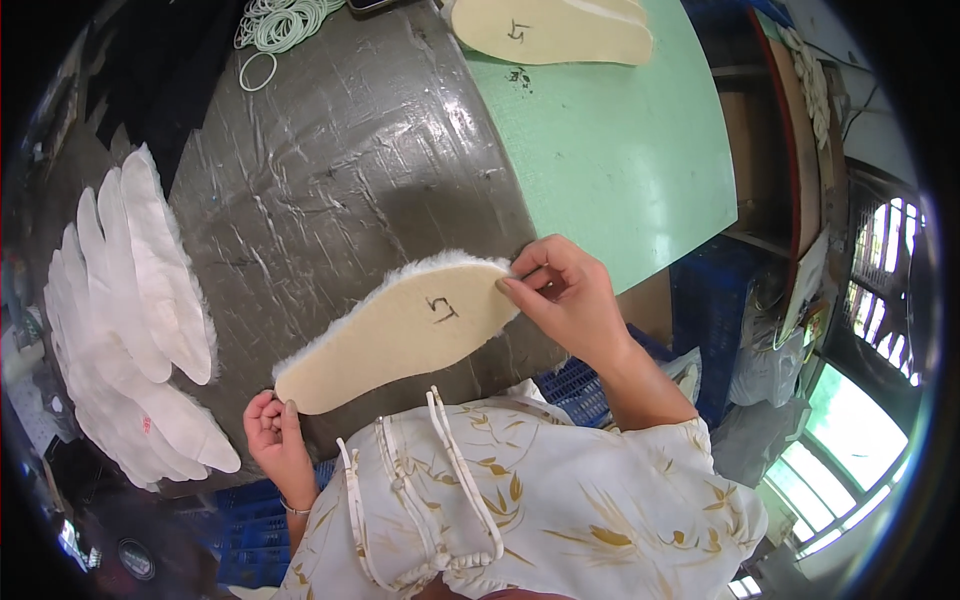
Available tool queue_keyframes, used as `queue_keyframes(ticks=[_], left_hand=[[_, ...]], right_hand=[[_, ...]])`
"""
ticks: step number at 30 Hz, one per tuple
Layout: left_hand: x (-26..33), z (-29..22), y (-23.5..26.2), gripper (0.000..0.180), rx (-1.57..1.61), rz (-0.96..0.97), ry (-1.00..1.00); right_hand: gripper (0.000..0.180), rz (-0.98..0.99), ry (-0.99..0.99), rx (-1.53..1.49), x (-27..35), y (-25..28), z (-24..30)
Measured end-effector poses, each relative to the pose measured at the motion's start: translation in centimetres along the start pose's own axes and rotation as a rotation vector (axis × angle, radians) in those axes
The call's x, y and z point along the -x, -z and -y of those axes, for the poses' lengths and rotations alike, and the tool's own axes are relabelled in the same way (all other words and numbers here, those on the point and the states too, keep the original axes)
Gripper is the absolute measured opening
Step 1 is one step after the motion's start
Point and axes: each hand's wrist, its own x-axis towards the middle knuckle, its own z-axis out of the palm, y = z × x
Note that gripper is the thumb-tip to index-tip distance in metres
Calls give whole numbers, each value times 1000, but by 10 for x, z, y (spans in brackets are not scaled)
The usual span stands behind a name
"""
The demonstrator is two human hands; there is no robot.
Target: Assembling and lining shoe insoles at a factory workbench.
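Note:
A beige insole [385,335] with white fleece along its edge is stretched out between my two hands over the near part of the table. Its plain side with a dark handwritten mark faces up. My left hand [277,440] pinches the narrow lower-left end between thumb and fingers. At the broad right end, my right hand [568,290] grips the edge with thumb and fingertips. Another beige insole [555,32] lies on the green board at the far side. To the left, several white fleecy insoles [130,330] are fanned out in an overlapping pile.
Dark grey sheeting [330,170] covers the table, with a green board [640,160] on its right. Pale green rubber bands [285,22] and a dark cloth [165,70] lie at the far left. Blue crates [712,320] stand beyond the table's right edge.

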Motion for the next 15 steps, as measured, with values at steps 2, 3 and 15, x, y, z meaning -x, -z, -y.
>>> queue_keyframes(ticks=[2,3,15], left_hand=[[-2,-1,1,29,-21,-2,15],[-3,-4,0,27,-22,-3,25],[-7,-2,-4,22,-114,-74,-83]], right_hand=[[17,23,-73,3,1,5,2],[17,43,-123,11,0,8,2],[11,2,59,-209,-4,14,-20]])
